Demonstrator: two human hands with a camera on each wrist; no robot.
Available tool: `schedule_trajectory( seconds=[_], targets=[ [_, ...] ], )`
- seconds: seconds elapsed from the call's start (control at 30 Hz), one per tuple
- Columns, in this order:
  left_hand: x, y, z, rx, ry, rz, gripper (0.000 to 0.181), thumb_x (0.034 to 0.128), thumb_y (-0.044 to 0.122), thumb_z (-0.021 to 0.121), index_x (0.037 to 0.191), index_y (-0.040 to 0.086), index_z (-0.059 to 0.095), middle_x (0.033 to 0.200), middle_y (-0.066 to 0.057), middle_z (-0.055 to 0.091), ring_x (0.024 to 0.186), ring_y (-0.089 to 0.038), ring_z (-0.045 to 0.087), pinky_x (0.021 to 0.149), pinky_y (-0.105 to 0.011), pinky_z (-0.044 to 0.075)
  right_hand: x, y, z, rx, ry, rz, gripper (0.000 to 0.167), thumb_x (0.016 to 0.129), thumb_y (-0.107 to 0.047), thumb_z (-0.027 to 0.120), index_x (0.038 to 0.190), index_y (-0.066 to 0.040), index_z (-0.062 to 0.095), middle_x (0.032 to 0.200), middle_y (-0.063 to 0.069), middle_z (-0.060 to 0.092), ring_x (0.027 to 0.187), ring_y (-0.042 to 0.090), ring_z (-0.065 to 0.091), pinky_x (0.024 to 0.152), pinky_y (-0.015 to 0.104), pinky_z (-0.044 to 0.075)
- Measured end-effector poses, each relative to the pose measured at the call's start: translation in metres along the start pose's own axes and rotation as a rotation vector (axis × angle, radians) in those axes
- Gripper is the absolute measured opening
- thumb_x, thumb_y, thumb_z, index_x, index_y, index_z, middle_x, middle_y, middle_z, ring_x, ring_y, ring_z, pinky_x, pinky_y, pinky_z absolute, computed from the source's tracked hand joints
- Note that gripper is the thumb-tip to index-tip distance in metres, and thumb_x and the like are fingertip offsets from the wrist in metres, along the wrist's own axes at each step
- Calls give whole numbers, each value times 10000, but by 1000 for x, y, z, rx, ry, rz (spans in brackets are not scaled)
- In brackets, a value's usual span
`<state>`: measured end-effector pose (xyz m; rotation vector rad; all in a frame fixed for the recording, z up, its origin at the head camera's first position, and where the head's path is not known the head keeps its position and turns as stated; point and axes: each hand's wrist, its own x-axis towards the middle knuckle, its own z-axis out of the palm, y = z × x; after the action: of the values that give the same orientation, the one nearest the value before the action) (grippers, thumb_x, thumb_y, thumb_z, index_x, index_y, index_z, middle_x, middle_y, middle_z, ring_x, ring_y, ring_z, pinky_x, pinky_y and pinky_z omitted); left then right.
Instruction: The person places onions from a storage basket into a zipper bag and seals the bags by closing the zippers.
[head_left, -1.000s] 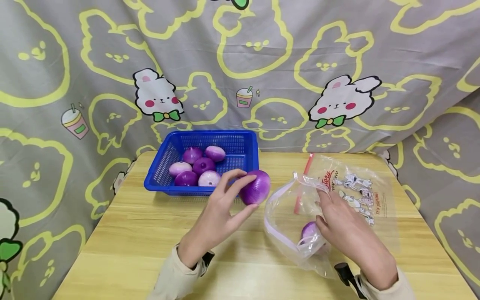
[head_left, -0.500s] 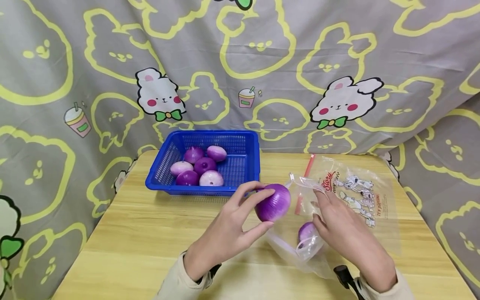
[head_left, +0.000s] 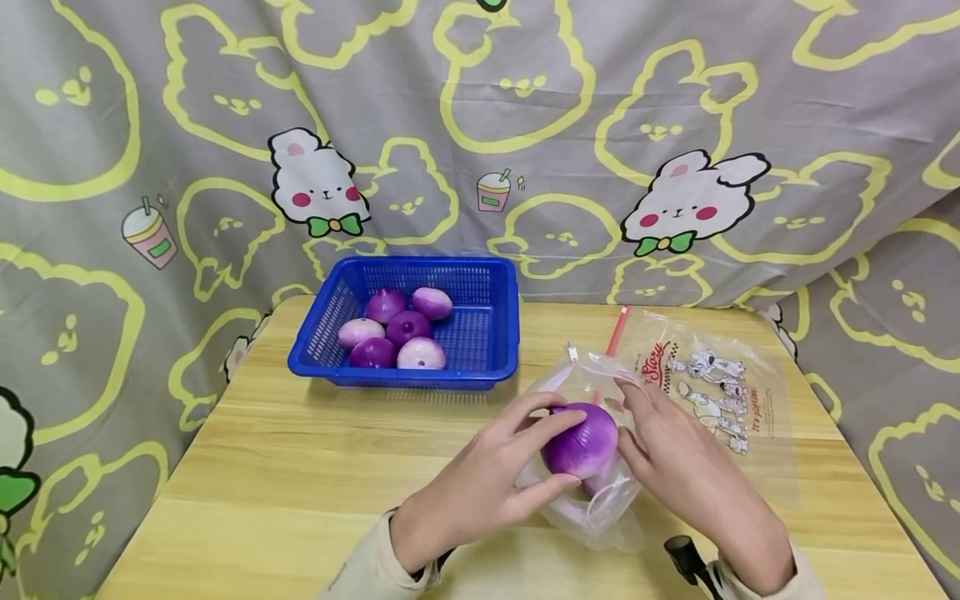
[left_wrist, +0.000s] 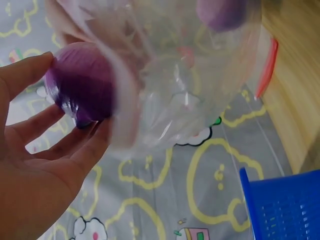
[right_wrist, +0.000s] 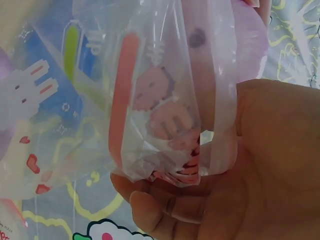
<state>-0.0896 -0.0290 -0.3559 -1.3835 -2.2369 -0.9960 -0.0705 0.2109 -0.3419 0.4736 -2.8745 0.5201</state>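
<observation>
In the head view my left hand [head_left: 487, 479] grips a purple onion [head_left: 579, 442] between thumb and fingers at the mouth of a clear zip bag [head_left: 611, 529]. From the left wrist view, the onion [left_wrist: 80, 75] is partly behind the bag's pale rim [left_wrist: 125, 105]. My right hand [head_left: 697, 471] holds the bag's right edge, and in the right wrist view its fingers curl at the printed plastic [right_wrist: 170, 120]. Another onion [left_wrist: 222, 11] lies inside the bag, mostly hidden in the head view by the held one.
A blue perforated basket [head_left: 405, 382] with several purple and pale onions [head_left: 408, 329] stands at the table's back left. Behind the right hand, a clear bag with printed animals and a red strip [head_left: 768, 392] lies flat on the wooden table [head_left: 300, 483]. A patterned curtain [head_left: 555, 242] hangs behind.
My left hand has carried the onion rightward and toward me, from near the basket to the bag's mouth. The right hand keeps its hold on the bag, shifting slightly left.
</observation>
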Motion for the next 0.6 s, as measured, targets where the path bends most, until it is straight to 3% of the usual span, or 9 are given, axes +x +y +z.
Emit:
schedule_trajectory(
  seconds=[0.17, 0.37, 0.6],
  targets=[
    [-1, 2, 6, 86, -28, 19, 539, 917, 236, 730, 1398, 93, 532, 1413, -105, 483, 1341, -193, 457, 1090, -249, 394, -3, -3, -1, 1, 36, -60, 501, 909, -114, 635, 1356, 74, 509, 1210, 191, 625, 1104, 381, 620, 900, 545, 529],
    [-3, 3, 13, 190, -101, -48, 465, 910, 206, 732, 1336, 95, 583, 1424, -121, 491, 1345, -214, 464, 1099, -307, 398, -4, -8, -1, 5, 36, -110, 498, 887, -79, 643, 1360, 11, 515, 1179, 123, 624, 979, 274, 653, 788, 449, 580],
    [-6, 1, 20, 322, -108, -94, 439, 939, 241, 698, 1333, 73, 598, 1414, -181, 511, 1304, -265, 507, 1099, -372, 413, -7, -14, 1, -1, 46, -157, 539, 884, -84, 633, 1397, 6, 493, 1203, 117, 625, 1073, 309, 647, 825, 461, 575]
  ],
)
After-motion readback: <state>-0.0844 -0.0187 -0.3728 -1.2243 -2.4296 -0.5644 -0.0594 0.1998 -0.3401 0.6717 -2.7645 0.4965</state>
